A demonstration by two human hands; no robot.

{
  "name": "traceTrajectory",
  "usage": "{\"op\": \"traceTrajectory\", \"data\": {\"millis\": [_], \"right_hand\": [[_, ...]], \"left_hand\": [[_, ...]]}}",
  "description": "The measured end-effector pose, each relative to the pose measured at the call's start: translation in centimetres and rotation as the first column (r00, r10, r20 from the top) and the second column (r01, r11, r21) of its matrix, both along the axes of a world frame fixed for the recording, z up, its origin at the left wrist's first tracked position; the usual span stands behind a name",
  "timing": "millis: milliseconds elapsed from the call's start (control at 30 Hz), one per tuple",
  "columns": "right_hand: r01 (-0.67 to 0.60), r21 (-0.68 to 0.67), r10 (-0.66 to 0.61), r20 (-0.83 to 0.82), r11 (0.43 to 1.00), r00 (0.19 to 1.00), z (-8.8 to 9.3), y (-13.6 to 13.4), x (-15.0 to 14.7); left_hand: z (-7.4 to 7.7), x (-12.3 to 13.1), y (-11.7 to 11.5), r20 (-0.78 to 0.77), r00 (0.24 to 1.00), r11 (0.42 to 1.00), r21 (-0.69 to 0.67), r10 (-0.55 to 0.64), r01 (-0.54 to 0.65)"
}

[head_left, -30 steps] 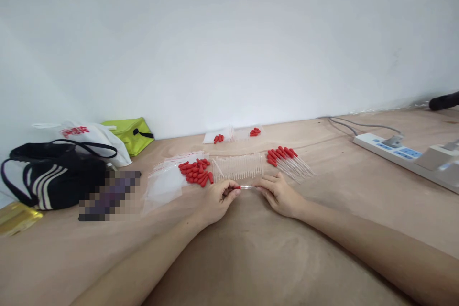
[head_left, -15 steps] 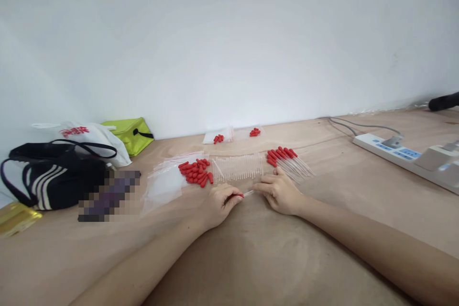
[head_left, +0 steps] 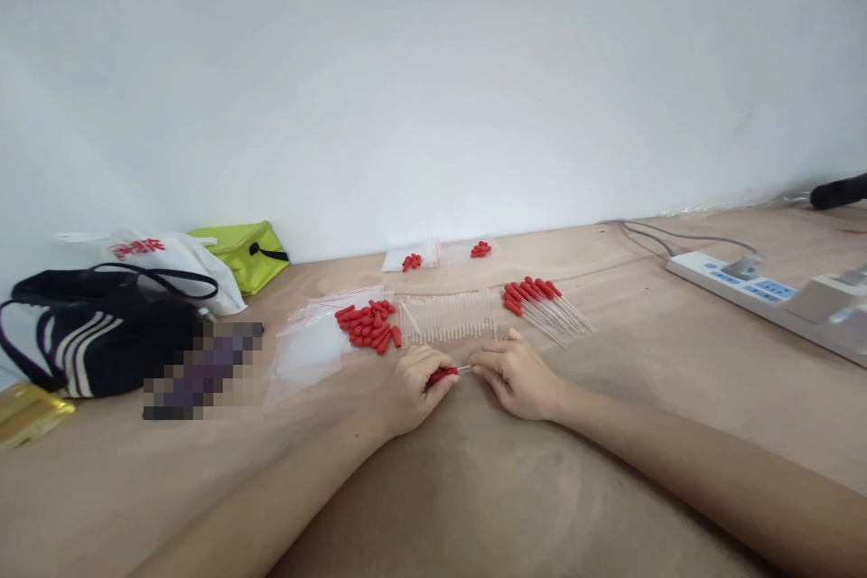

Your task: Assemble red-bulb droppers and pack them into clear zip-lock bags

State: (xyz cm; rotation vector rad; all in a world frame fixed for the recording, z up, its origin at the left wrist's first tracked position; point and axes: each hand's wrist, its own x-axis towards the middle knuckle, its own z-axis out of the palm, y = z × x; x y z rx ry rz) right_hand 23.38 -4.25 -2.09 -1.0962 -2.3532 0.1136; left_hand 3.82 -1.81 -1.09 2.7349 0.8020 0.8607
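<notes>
My left hand (head_left: 416, 388) is closed around a red rubber dropper bulb (head_left: 442, 375), low over the table. From the bulb's right end a thin clear dropper tube (head_left: 464, 369) runs to my right hand (head_left: 518, 377), whose fingertips pinch it. Behind my hands lies a row of clear tubes (head_left: 447, 316). Left of that row is a pile of loose red bulbs (head_left: 369, 325). To the right lie several droppers (head_left: 552, 312) side by side, red bulbs fitted on their tubes.
Clear zip bags (head_left: 308, 348) lie left of the bulb pile. Small bags with red bulbs (head_left: 412, 262) are near the wall. A black bag (head_left: 101, 334), a green bag (head_left: 244, 257) and a blurred-out item (head_left: 203, 370) are at left. At right is a power strip (head_left: 759, 289) with cables.
My right hand has moved left, nearer my left hand, and less of the tube shows between them. More of the red bulb is visible in my left hand.
</notes>
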Motion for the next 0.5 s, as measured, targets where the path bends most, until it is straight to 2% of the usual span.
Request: {"op": "traceTrajectory", "data": {"millis": [167,333,433,500], "right_hand": [[0.032,-0.039,-0.032,-0.01,0.999,0.999,0.1,-0.2,-0.3],[0.096,0.09,-0.108,0.135,0.991,0.985,1.1,0.1,0.1],[0.181,0.155,-0.207,0.168,0.971,0.964,1.8,1.0,1.4],[0.362,0.151,-0.376,0.082,0.92,0.923,1.9,2.0,2.8]], "left_hand": [[-0.3,0.1,0.3,0.025,1.0,1.0,0.023,-0.014,0.013],[-0.2,0.4,0.7,0.051,0.999,0.999,0.037,0.018,-0.02],[-0.1,0.0,0.9,0.053,0.987,0.984,0.083,0.153,-0.157],[-0.1,-0.5,1.3,0.051,0.958,0.95,0.122,0.281,-0.286]]}}
